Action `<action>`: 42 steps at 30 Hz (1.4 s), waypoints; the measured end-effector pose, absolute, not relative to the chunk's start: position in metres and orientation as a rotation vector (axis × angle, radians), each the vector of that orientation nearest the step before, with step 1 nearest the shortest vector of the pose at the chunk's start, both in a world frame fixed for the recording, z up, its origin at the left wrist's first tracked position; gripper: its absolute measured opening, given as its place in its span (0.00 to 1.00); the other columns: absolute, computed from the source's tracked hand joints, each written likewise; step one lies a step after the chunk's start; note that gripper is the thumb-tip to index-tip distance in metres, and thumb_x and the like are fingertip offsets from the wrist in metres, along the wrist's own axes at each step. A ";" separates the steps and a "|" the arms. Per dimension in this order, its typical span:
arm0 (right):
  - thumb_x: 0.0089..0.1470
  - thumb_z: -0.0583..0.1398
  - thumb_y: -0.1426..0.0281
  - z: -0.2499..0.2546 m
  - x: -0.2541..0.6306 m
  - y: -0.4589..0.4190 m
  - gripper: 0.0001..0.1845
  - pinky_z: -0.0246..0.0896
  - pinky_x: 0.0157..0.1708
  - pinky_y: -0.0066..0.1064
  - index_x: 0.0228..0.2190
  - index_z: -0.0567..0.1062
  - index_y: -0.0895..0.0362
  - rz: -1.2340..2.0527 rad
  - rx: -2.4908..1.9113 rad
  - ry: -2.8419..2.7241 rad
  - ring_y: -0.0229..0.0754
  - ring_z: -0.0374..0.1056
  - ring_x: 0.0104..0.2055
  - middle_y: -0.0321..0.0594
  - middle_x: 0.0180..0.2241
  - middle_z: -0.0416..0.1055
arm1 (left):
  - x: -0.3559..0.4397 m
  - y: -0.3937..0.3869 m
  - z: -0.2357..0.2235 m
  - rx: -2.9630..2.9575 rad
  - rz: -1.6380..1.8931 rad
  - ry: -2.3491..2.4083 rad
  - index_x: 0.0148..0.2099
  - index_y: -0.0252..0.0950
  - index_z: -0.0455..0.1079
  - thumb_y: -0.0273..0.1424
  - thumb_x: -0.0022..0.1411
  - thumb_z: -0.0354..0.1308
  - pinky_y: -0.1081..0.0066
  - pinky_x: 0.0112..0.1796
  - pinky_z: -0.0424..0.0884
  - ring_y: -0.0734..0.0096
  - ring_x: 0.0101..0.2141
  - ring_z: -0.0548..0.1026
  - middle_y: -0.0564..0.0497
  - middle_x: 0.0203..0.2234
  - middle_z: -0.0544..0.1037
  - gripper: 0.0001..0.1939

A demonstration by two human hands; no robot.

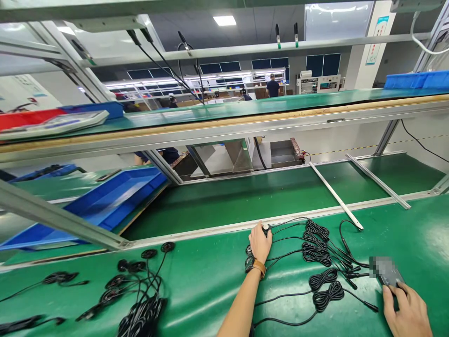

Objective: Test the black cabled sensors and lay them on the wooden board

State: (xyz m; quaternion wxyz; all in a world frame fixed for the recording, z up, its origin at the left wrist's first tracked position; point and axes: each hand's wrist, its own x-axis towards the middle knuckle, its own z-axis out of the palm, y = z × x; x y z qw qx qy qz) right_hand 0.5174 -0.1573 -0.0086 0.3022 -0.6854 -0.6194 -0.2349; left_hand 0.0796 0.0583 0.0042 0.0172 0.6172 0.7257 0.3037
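My left hand (260, 242) is closed around a small round black cable head (266, 228) with a pale face, near the back edge of the green work surface. My right hand (409, 309) grips the near end of a flat dark grey box-shaped device (393, 277), part of which is blurred out. A black cable (345, 241) runs from this device. Between my hands lie several bundled black cables (316, 252), tied in loops, with thin leads reaching toward my left hand. More round black heads (249, 262) sit beside my left wrist, partly hidden by it.
A pile of black cables (142, 318) with round heads lies at the left. Behind the work surface runs a green conveyor belt (224, 201), crossed by metal bars (335, 194). A blue tray (105, 201) stands back left. An upper shelf (224, 110) spans the view; people work beyond.
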 end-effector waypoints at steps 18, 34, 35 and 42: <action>0.64 0.54 0.57 0.009 0.508 -0.152 0.17 0.62 0.49 0.47 0.35 0.74 0.57 -0.464 -1.994 -1.525 0.56 0.63 0.53 0.54 0.46 0.71 | 0.093 0.057 0.022 1.862 0.860 2.330 0.62 0.31 0.59 0.37 0.65 0.52 0.50 0.52 0.65 0.47 0.54 0.70 0.36 0.51 0.73 0.26; 0.71 0.43 0.64 -0.001 0.453 -0.046 0.21 0.51 0.38 0.37 0.32 0.70 0.54 -0.098 -1.873 -1.586 0.47 0.61 0.35 0.42 0.30 0.70 | 0.300 0.013 0.051 2.710 0.616 1.019 0.39 0.39 0.71 0.29 0.71 0.44 0.54 0.52 0.65 0.61 0.45 0.70 0.46 0.36 0.73 0.14; 0.71 0.43 0.64 -0.005 0.455 -0.046 0.21 0.50 0.37 0.37 0.31 0.69 0.54 -0.117 -1.886 -1.601 0.47 0.61 0.35 0.42 0.30 0.69 | 0.300 0.013 0.050 2.708 0.614 1.047 0.37 0.38 0.70 0.29 0.71 0.44 0.54 0.50 0.65 0.61 0.43 0.69 0.46 0.35 0.72 0.14; 0.71 0.42 0.66 -0.015 0.459 -0.044 0.20 0.49 0.35 0.37 0.31 0.68 0.54 -0.171 -1.926 -1.661 0.47 0.61 0.32 0.41 0.28 0.68 | 0.302 0.009 0.045 2.622 0.663 1.155 0.37 0.38 0.68 0.28 0.69 0.47 0.55 0.49 0.66 0.59 0.41 0.69 0.45 0.35 0.72 0.10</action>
